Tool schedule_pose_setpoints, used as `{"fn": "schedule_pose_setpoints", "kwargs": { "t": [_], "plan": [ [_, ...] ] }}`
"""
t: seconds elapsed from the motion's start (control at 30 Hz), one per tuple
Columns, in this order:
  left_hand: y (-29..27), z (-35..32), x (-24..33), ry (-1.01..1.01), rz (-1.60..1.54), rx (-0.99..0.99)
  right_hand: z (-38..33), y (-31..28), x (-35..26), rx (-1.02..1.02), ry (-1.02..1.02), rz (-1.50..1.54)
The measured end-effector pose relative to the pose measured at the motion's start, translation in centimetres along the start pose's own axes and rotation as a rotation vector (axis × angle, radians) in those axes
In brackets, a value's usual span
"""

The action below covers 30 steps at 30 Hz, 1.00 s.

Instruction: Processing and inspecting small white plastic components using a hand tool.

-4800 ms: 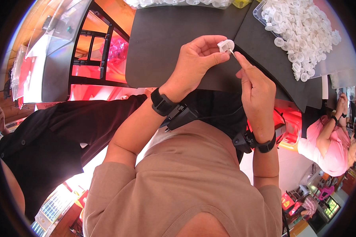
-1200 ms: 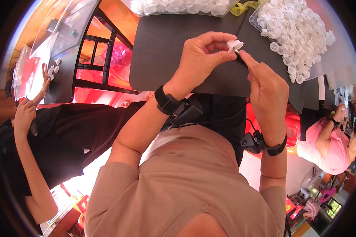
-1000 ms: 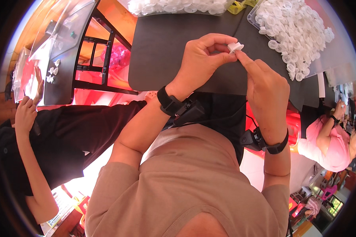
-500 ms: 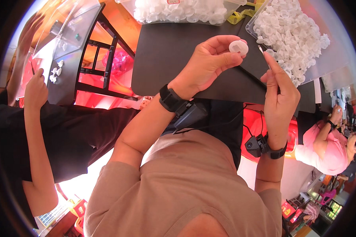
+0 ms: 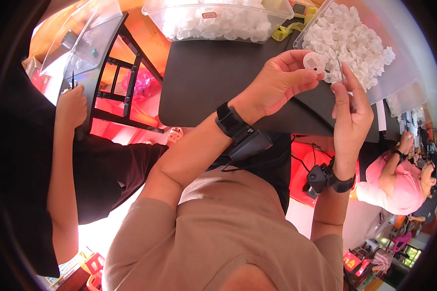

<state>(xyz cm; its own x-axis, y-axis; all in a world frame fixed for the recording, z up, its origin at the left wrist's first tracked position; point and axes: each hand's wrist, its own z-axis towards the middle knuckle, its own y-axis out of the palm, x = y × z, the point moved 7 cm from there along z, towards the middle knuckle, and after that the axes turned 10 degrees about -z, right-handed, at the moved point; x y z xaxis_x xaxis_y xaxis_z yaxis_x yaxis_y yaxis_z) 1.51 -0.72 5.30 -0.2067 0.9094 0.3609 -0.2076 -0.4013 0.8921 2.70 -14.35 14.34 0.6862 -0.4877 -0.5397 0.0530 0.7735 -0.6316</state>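
Note:
Above the dark table, my left hand (image 5: 286, 80) pinches a round white plastic part (image 5: 314, 63) by its edge. The part is disc-shaped, with a squarish relief on its face and a small dark spot near its lower edge. Just right of it, my right hand (image 5: 352, 109) is closed around a slim, stick-like tool (image 5: 341, 72) between thumb and fingers. The tool points upward in front of the heap of white parts (image 5: 349, 39), and its tip is hard to make out against them. Part and tool are apart.
A clear plastic bin (image 5: 218, 38) of white parts stands at the table's far edge. Yellow plastic (image 5: 284, 31) lies beside it. The heaped parts at right sit in a transparent tray (image 5: 398, 92). At left, a co-worker's hand (image 5: 72, 106) holds a dark thin tool by another table (image 5: 99, 68).
Both my hands have shifted right, the left one more, bringing the white part closer to the slim tool. The tool has turned more upright. The co-worker's hand at left has moved right.

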Motion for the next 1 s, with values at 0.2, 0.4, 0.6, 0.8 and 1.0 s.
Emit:
{"fn": "schedule_pose_setpoints", "kwargs": {
  "t": [0.2,0.4,0.6,0.8,1.0],
  "plan": [
    [1.3,0.3,0.1,0.009,0.071,-0.013,1.9,0.9,0.0,-0.070,0.072,0.289],
    [0.7,-0.5,1.9,0.062,0.257,0.029,3.0,3.0,-0.3,-0.173,0.058,0.347],
    [-0.2,-1.9,4.4,0.112,0.169,0.045,3.9,5.4,-1.8,-0.281,0.058,0.502],
    [-0.4,-3.5,9.2,0.260,0.125,0.064,4.4,7.8,-4.4,-0.358,0.084,0.589],
    [0.4,-5.5,17.9,0.522,0.222,0.061,2.9,10.5,-5.5,-0.451,0.099,0.594]
  ]
}}
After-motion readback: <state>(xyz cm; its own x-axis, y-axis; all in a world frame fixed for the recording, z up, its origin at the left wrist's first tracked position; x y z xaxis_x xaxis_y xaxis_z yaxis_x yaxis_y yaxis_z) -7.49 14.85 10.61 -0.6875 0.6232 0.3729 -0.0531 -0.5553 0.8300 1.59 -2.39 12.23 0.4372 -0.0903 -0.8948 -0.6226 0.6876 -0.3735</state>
